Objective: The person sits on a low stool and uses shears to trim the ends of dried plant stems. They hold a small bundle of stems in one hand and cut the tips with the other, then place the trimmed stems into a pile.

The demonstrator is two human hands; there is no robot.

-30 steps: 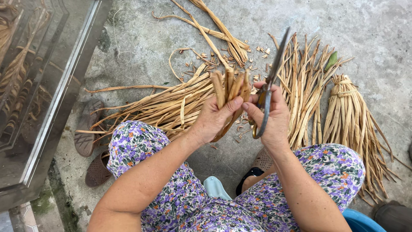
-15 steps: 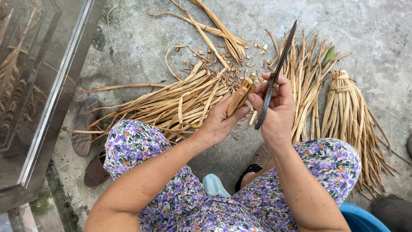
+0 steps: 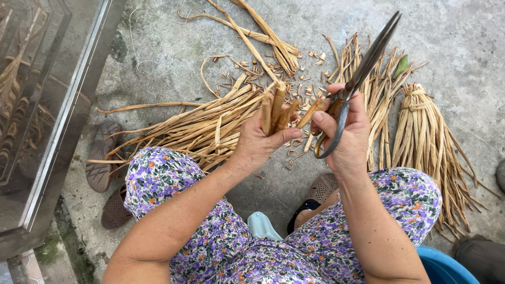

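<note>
Gripping a small bunch of short tan stalk pieces (image 3: 276,111), the left hand (image 3: 259,143) sits just above the person's lap, fingers closed around them and thumb laid across, the pieces standing nearly upright. At about three o'clock from it, almost touching, the right hand (image 3: 347,134) is closed on the looped handles of a large pair of dark scissors (image 3: 363,71), whose long blades lie together and point toward one o'clock. One loose stalk piece (image 3: 310,112) bridges the gap between the two hands, slanting up toward the right thumb.

Below the hands are knees in purple flowered cloth (image 3: 163,176), with a blue tub rim (image 3: 447,265) at five o'clock and brown sandals (image 3: 102,158) at eight o'clock on the concrete floor (image 3: 158,58).

Beyond the hands, from nine to eleven o'clock, a loose heap of long dried strips (image 3: 205,123) fans across the floor. Small cut chips (image 3: 247,68) litter the ground at twelve o'clock, and a few longer curled strips (image 3: 263,37) lie farther out. At two to three o'clock a tied bundle (image 3: 423,131) of the same strips rests on the floor, well apart from the scissors. A metal-framed glass panel (image 3: 52,105) fills the far nine o'clock edge.
</note>
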